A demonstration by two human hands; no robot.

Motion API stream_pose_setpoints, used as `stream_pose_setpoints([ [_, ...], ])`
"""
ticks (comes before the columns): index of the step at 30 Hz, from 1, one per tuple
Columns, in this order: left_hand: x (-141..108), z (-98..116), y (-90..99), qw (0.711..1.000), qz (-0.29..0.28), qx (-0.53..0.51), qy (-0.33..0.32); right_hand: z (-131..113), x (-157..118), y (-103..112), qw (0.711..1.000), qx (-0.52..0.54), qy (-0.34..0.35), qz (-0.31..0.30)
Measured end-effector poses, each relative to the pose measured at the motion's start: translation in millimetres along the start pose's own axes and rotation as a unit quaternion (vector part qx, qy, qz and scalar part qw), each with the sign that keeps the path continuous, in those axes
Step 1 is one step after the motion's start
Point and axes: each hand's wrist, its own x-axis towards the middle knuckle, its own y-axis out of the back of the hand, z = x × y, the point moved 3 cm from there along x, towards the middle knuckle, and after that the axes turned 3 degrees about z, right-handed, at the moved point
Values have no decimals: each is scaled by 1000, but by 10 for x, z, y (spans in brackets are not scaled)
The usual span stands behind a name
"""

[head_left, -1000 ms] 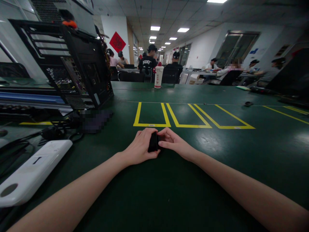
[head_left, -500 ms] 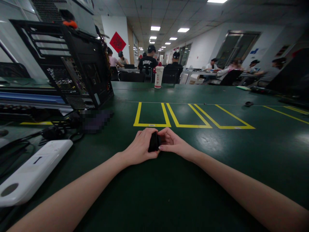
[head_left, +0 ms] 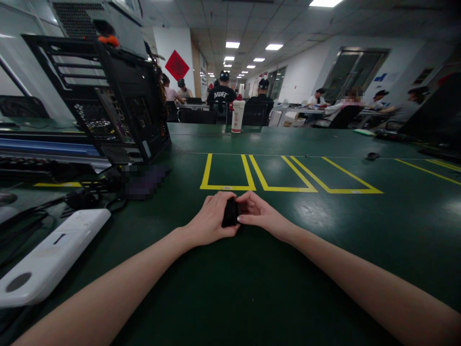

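Note:
A small black box-like object (head_left: 229,213) is between my two hands, just above or on the green table (head_left: 230,293); its exact kind does not show. My left hand (head_left: 212,218) wraps round its left side, fingers over the far edge and thumb along the near edge. On the other side, my right hand (head_left: 257,214) pinches the object's right edge with thumb and fingertips. The fingers hide part of the object. Just beyond the hands, yellow tape outlines (head_left: 227,187) mark the table surface.
An open black computer case (head_left: 126,96) stands at the left, with dark cables (head_left: 32,216) before it. Nearer lies a long white device (head_left: 54,259). A white bottle with a red lid (head_left: 236,115) stands at the table's far edge. Several people sit at desks beyond.
The view has shifted very slightly. Both hands keep the same hold on the black object, with no clear movement.

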Motion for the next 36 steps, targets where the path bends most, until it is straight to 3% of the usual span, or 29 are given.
stream_pose_setpoints([
  [8,2,-10,4,1000,5,-6,-2,4,4,-6,998,-30,-8,50],
  [16,11,54,61,999,-27,-13,12,-8,-3,10,1000,1,-17,20],
  [25,10,27,38,1000,-12,-15,12,-6,5,-6,998,-17,-16,60],
  [33,17,49,61,1000,-15,-12,13,-16,-4,-4,1000,20,-15,16],
  [36,17,44,55,1000,-16,-10,13,-22,-21,-2,999,17,-14,28],
])
